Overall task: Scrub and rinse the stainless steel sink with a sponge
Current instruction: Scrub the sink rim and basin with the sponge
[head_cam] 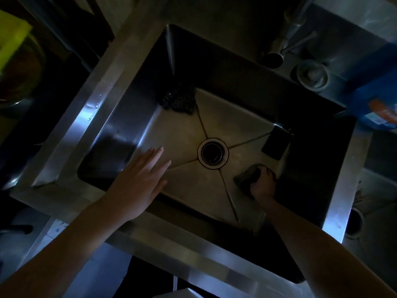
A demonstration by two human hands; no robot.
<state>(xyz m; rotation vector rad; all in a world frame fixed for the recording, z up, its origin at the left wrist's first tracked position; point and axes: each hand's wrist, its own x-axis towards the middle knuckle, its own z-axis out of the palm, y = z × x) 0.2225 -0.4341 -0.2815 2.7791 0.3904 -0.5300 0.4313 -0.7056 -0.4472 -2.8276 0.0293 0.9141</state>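
Two bare forearms reach in from the near edge over the brushed steel rim of the sink (90, 117). The left hand (141, 179) is spread flat, fingers straight and close together, holding nothing; it lies over the near-left wall of the basin, and whether it touches the metal cannot be told in the dim light. The right hand (263, 183) is lower, down on the basin floor, its fingers curled round a grey, soft-edged oblong sponge (247, 175) that lies flat on the floor just near and right of the drain (212, 153).

The basin is square-cornered and deep, with dark, glossy walls and a dull, satin floor creased by four grooves that meet at the round, ringed drain. Beyond the sponge, by the right wall, lies a flat black rectangle (277, 143) with rounded corners; what it is cannot be told. In the far-left corner sits a dark, knobbly scouring pad (178, 98).

On the steel desk behind the basin stands a tubular metal tap (287, 37), a round metal plug (312, 75) beside it, and a glossy blue packet (373, 100) to the right.
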